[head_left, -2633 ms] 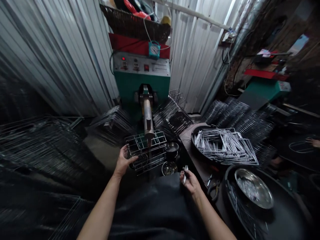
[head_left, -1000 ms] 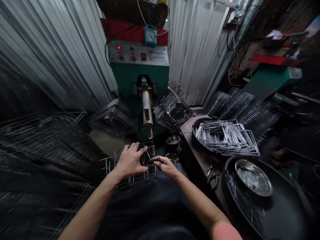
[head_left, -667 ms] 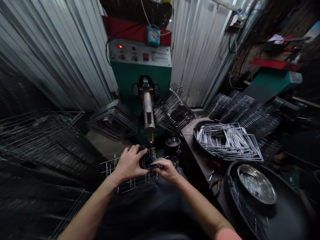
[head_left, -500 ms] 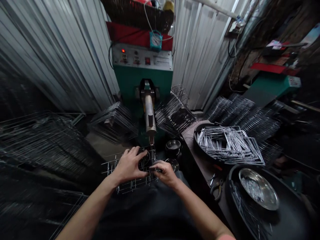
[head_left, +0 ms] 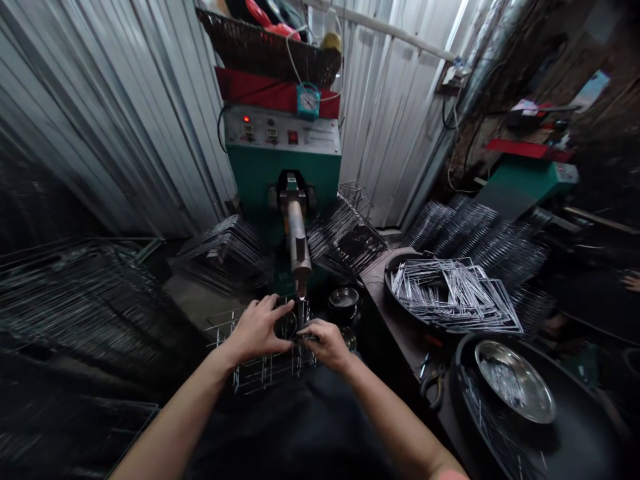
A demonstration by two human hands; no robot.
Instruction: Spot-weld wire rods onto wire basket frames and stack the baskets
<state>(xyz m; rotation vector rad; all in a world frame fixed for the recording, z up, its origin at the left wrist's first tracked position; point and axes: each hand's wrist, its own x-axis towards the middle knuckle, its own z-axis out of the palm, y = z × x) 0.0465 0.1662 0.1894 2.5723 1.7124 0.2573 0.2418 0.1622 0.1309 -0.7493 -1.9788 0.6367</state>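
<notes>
A wire rack (head_left: 267,372) of crossed metal rods lies in front of my body, just under the tip of the spot welder's arm (head_left: 299,247). My left hand (head_left: 257,331) grips the rack from the left, with thumb and fingers curved apart around a dark gap. At the rack's right side my right hand (head_left: 325,341) is closed in a pinch. Its fingertips are close to the rods below the welding tip, and what they pinch is too small to make out. Behind stands the welder's green cabinet (head_left: 250,167) with a lit red lamp.
Bent wire frames hang left (head_left: 225,257) and right (head_left: 345,233) of the welder. On the right bench are a black pan (head_left: 387,283) of wire frames, a steel bowl (head_left: 543,407) of short rods and pliers (head_left: 434,387). Small bowls (head_left: 343,298) stand beside my right hand. Another person's hand (head_left: 633,281) shows at far right.
The view has tilted slightly, so the welder sits lower in the picture. Both hands keep nearly the same place on the rack. Another person's hand has come into view at far right.
</notes>
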